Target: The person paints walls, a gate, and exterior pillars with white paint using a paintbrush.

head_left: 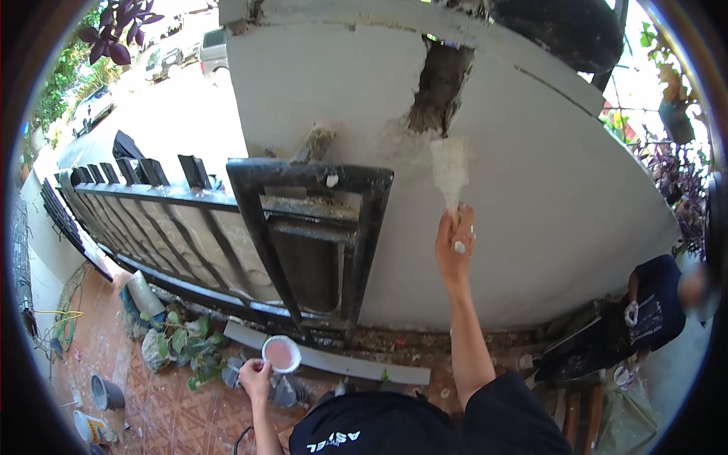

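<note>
The right hand (pixel 455 246) is gripping the flat tool (pixel 450 168) by its handle, holding it against or near the wall (pixel 531 189), just below the hole (pixel 441 87). The left hand (pixel 255 378) is pinching the cup (pixel 293 367); keeping it level should be preventing spills.

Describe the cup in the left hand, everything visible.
The cup is round, perhaps plastic, with a white rim and pinkish interior; whether contents or residue, I can't tell. It is held above the floor, open top towards the camera. The left hand grips its lower-left edge as pictured; nothing else visibly touches it. Underside hidden.
</note>
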